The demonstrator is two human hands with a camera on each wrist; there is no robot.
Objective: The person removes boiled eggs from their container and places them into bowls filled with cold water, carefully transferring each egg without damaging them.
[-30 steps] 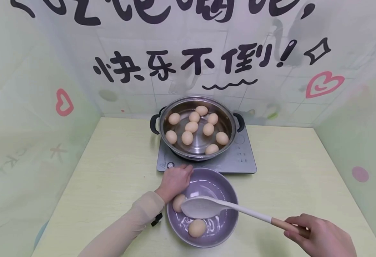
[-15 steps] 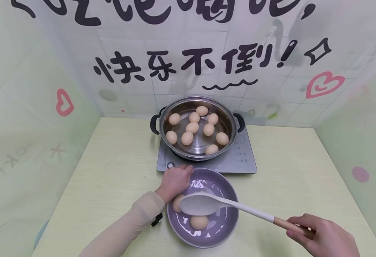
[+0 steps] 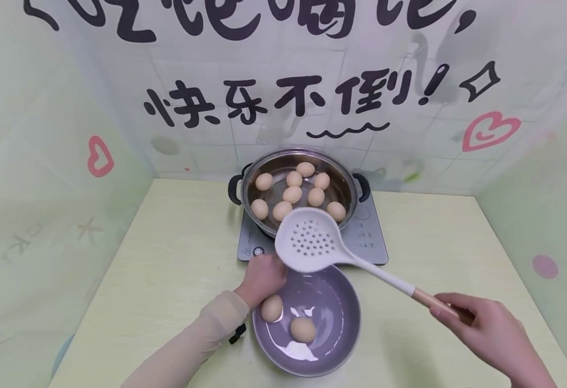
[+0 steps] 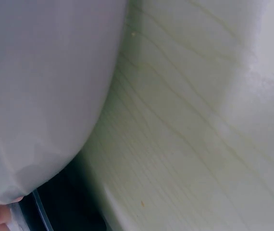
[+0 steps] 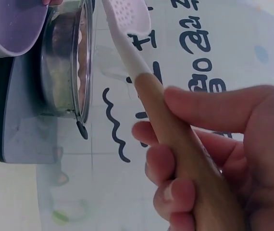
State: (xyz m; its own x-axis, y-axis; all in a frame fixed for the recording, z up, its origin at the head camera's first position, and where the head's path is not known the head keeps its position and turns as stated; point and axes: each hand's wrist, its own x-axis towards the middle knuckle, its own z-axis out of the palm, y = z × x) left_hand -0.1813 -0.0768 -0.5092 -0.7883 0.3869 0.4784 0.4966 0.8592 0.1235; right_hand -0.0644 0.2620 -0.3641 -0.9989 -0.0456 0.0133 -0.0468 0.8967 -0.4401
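Note:
My right hand (image 3: 489, 326) grips the wooden handle of a white skimmer (image 3: 312, 240); in the right wrist view the fingers and thumb wrap that handle (image 5: 163, 113). The skimmer's perforated bowl, bare of any egg, hangs between the pot and the purple bowl, overlapping the near rim of the pot in the head view. My left hand (image 3: 264, 277) holds the far-left rim of the purple bowl (image 3: 336, 307). Two brown eggs lie in it, one egg (image 3: 272, 308) against the left wall and one egg (image 3: 303, 329) nearer the middle. The left wrist view shows mainly the bowl's outer wall (image 4: 41, 86).
Behind the bowl, a steel pot (image 3: 249, 186) with black side handles holds several eggs (image 3: 292, 194). It stands on a grey induction cooker (image 3: 375, 242). A printed wall sheet (image 3: 205, 145) rises behind, and similar sheets flank the pale wooden table (image 3: 433, 253).
The skimmer has risen out of the purple bowl and moved away toward the pot, its face turning up. The egg near the bowl's front has rolled slightly right and back. The left hand keeps its place.

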